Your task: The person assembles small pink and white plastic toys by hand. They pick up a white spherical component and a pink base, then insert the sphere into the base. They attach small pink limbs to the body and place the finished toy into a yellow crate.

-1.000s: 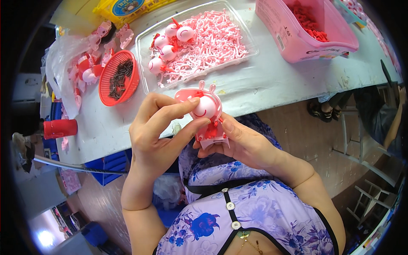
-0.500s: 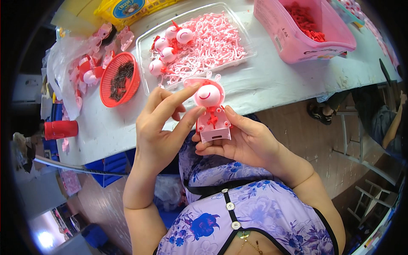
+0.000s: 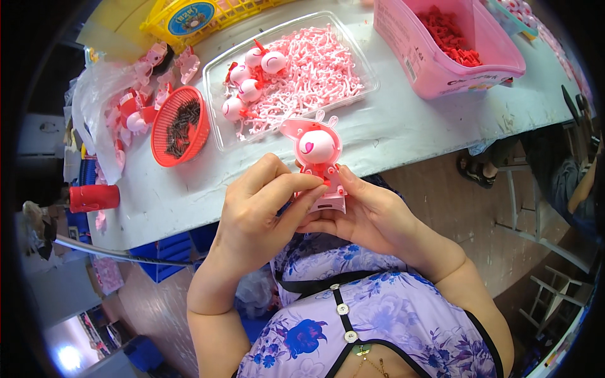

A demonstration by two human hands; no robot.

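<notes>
My right hand (image 3: 378, 217) is wrapped round a pink plastic toy figure (image 3: 317, 146), thumb at its right edge and fingers behind and under it. The figure has two ears, an open-fronted body and a round white-pink ball in its head, with a dark pink mark turned to the ball's left side. My left hand (image 3: 255, 205) is closed in a pinch, thumb and forefinger on a small red plastic part (image 3: 326, 181) in the middle of the body. Fingertips cover some of that part.
Behind stands a clear tray (image 3: 217, 135) of small pink pieces and several balls. Left of it are a red basket (image 3: 205, 135) of dark screw-like pieces, pink toy parts (image 3: 135, 120) and a red cylinder (image 3: 94, 198). A pink bin (image 3: 454, 85) with red pieces stands right; a yellow basket (image 3: 227, 19) is far back.
My left hand has moved down from the toy's head to its body and closed in a pinch. The ball's mark has turned from the front toward the left.
</notes>
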